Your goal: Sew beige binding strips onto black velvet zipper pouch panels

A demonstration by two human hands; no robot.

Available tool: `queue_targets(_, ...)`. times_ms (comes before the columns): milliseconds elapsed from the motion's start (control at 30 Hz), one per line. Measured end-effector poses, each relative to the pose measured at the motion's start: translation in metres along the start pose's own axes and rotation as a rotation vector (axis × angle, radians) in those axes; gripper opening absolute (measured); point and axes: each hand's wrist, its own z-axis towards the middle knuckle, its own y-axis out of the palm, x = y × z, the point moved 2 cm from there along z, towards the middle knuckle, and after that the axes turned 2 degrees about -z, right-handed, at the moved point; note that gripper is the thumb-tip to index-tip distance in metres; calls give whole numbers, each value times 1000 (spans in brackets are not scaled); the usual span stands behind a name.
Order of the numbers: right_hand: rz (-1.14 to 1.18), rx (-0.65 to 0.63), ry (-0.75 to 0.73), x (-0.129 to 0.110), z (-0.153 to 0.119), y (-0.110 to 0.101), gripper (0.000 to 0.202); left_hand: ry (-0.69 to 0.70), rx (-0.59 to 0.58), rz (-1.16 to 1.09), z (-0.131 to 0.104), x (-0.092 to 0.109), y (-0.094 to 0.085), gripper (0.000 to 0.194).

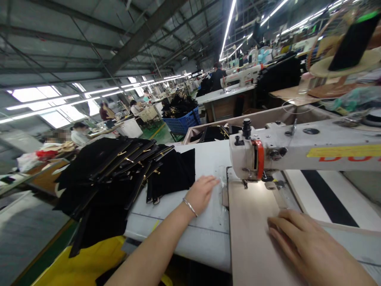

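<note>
Reaching between black pieces (175,171) and sewing machine (294,149), left hand (201,194) has fingers released, as has right hand (303,238).

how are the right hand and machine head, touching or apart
Apart: the head camera shows a lit stretch of pale board between the right hand and machine head.
</note>
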Motion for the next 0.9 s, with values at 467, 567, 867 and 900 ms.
queue_targets(467,-121,-20,-128,13,22,34,50,-418,-74,49,-68,-109,-77,44)
queue_targets(567,-118,-25,-127,12,23,34,50,-395,-61,63,-65,-106,-80,39)
queue_targets(867,-134,-13,-150,13,25,33,49,-430,550,416,-71,-48,-137,40)
queue_targets(900,-140,-17,-150,14,27,33,48,-330,553,451,-73,-26,-133,38)
